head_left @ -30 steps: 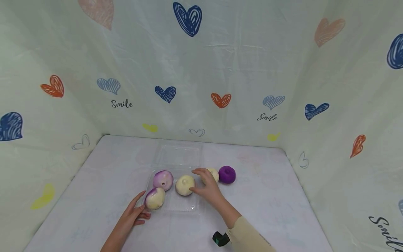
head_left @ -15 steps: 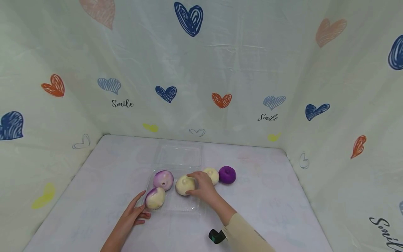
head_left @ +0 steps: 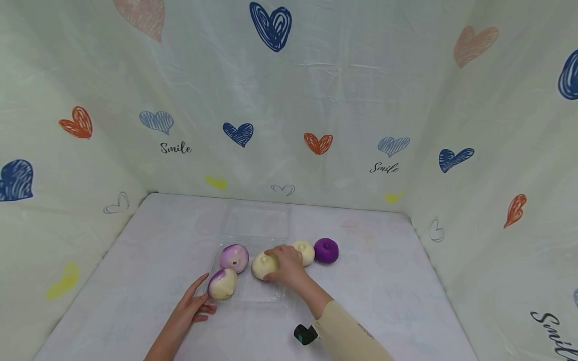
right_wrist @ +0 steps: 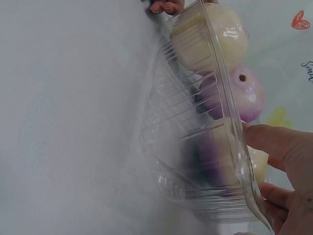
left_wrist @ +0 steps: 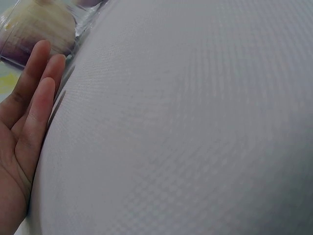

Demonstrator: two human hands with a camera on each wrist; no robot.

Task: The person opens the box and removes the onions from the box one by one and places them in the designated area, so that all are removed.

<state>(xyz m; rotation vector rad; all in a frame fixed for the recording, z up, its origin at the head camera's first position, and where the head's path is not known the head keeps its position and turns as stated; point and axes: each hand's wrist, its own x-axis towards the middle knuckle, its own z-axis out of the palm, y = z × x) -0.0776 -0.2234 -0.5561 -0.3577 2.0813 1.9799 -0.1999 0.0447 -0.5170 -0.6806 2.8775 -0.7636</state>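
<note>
A clear plastic clamshell container (head_left: 253,295) lies with its lid (head_left: 255,220) folded back. Two purple-and-white turnips (head_left: 234,258) sit at its left side. My right hand (head_left: 289,265) holds a cream-coloured turnip (head_left: 260,267) in the right part, thumb in front and fingers over the top. In the right wrist view, a purple patch of the held turnip (right_wrist: 217,156) shows through the clear wall. My left hand (head_left: 189,307) rests at the container's front left corner, by the nearer turnip (left_wrist: 49,24); its fingers (left_wrist: 36,115) look fairly straight.
Right of the container, outside it, stand a cream turnip (head_left: 305,252) and a vivid purple one (head_left: 326,250), side by side. A small black device (head_left: 305,335) sits below my right wrist. The white table (head_left: 375,291) is enclosed by a heart-patterned curtain (head_left: 343,100).
My right hand has moved left and its fingers have come over the cream turnip in the container, uncovering more of the one outside. The left hand and other turnips have stayed put.
</note>
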